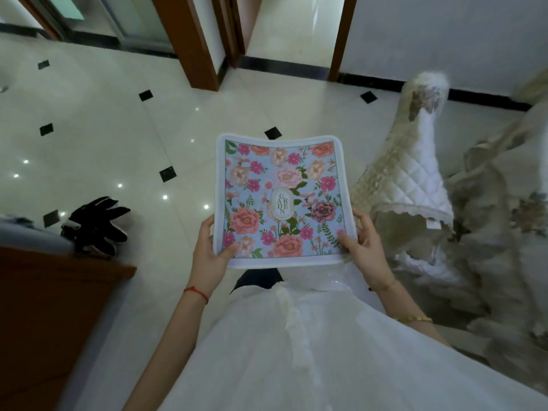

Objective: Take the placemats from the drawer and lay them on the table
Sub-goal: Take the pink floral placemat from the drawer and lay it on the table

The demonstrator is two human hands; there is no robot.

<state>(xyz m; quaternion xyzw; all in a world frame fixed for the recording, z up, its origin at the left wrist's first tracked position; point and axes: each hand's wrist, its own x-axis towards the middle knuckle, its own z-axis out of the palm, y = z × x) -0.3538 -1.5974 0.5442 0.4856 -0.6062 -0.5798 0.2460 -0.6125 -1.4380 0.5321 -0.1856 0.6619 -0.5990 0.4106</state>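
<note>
Both hands grip one floral placemat: left hand and right hand hold its near corners, fingers hidden beneath.

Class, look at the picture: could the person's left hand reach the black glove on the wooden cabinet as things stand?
Probably not yet: the left hand grips the placemat; nothing blocks the way to the glove.

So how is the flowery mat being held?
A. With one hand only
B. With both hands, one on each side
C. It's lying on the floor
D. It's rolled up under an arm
B: the left hand and right hand grip opposite sides of the flowery mat, above the floor.
</note>
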